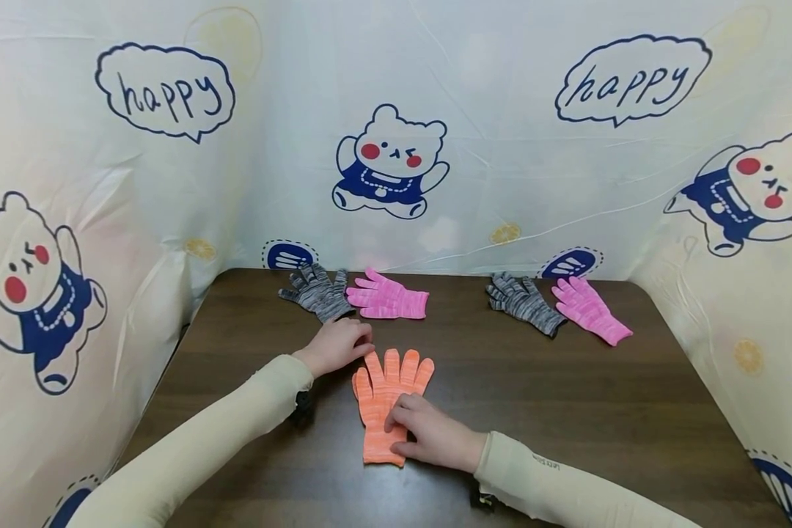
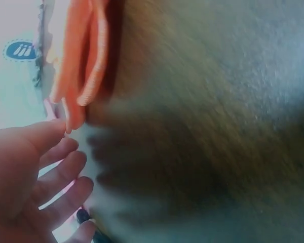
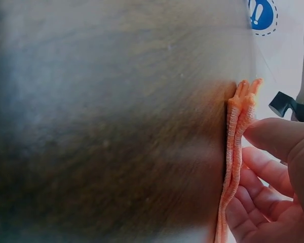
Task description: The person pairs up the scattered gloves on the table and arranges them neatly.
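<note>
Dark brown table [image 1: 567, 396] with a wood-grain top and rounded far corners. Carries knitted gloves in two groups along the far edge and, nearer the middle, an orange glove [image 1: 378, 409] with fingers toward the far edge, cuff nearest, and a second orange edge showing at the thumb side. Left of the far middle, bears a mottled grey glove [image 1: 317, 293] just beside a pink glove [image 1: 392, 299]. Farther right, bears another grey glove [image 1: 528, 304] and another pink glove [image 1: 590, 309], both slanting with cuffs toward the near right.
</note>
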A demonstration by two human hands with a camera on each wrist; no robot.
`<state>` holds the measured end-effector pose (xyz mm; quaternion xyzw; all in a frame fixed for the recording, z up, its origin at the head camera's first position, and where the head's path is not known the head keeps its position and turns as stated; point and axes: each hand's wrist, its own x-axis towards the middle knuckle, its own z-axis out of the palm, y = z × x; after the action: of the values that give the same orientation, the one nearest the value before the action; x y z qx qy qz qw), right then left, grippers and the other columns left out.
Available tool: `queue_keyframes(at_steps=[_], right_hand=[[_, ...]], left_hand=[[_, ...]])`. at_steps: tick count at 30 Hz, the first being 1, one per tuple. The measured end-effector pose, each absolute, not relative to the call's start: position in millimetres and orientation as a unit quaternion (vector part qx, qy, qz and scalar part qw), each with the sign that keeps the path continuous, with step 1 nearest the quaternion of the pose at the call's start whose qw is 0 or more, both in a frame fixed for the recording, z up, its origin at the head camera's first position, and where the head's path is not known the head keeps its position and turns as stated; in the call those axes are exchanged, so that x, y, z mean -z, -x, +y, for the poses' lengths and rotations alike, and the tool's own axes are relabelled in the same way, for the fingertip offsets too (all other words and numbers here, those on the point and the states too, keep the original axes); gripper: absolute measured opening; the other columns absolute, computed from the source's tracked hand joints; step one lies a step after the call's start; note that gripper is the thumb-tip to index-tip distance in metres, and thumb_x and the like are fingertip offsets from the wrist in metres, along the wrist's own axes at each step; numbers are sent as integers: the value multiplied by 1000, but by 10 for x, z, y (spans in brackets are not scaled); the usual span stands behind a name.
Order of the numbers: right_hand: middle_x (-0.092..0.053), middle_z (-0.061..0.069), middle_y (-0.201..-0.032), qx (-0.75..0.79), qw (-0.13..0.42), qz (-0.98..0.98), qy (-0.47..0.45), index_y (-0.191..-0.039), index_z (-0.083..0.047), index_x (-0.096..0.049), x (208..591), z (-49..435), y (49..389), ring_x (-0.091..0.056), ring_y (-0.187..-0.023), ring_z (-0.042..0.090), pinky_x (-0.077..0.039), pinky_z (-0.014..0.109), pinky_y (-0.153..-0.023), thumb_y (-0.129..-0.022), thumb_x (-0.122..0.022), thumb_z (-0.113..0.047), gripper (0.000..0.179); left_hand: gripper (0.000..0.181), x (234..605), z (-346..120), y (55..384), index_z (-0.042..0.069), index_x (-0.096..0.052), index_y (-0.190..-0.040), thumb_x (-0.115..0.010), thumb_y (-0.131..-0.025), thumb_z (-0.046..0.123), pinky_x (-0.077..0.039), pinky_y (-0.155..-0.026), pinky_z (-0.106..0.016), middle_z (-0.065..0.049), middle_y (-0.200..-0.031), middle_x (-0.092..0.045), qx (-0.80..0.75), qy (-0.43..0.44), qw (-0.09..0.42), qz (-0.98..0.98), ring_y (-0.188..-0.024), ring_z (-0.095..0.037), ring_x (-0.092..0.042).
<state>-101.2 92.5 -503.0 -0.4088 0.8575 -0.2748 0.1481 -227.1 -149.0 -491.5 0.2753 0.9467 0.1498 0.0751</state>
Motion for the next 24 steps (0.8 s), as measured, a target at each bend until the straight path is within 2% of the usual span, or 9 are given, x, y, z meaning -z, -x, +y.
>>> queue_keyframes(at_steps=[4, 11, 15, 20, 24], right_hand=[[-54, -5, -103, 275, 147, 858, 408, -110, -17, -67, 5029, 927, 1015, -45, -89, 4, -43, 17, -78, -98, -75, -21, 15], [-53, -6, -103, 272, 149, 857, 411, -110, -17, -67, 5040, 928, 1010, -44, -89, 4, -42, 17, -77, -98, -74, -21, 15], [-53, -6, -103, 270, 150, 859, 409, -110, -18, -66, 5036, 930, 1004, -43, -90, 4, -41, 17, -78, -98, -74, -21, 15], [-52, -6, -103, 271, 145, 859, 410, -111, -17, -66, 5032, 931, 996, -43, -91, 5, -41, 17, -79, -98, -74, -21, 16], [-53, -5, -103, 272, 141, 856, 416, -111, -16, -66, 5022, 934, 989, -43, -90, 5, -40, 17, -78, -98, -74, -21, 16]], left_hand=[[13, 4868, -1520, 2244, 16, -68, -94, -71, -100, 27, -52, -75, -38, 3, -83, -64, -183, -259, 92, 944, -78, -16, -58], [21, 4809, -1604, 2085, 18, -67, -88, -70, -100, 34, -43, -61, -30, 3, -72, -57, -209, -222, 179, 935, -65, -14, -51], [24, 4823, -1634, 2006, 20, -66, -83, -72, -98, 39, -39, -59, -28, 5, -68, -54, -220, -235, 205, 924, -62, -11, -49], [19, 4825, -1669, 1968, 20, -64, -83, -75, -96, 28, -38, -58, -27, 6, -69, -54, -230, -258, 216, 913, -63, -10, -49], [19, 4797, -1687, 1950, 20, -63, -82, -75, -96, 26, -38, -61, -28, 6, -70, -55, -218, -255, 212, 918, -63, -11, -51]])
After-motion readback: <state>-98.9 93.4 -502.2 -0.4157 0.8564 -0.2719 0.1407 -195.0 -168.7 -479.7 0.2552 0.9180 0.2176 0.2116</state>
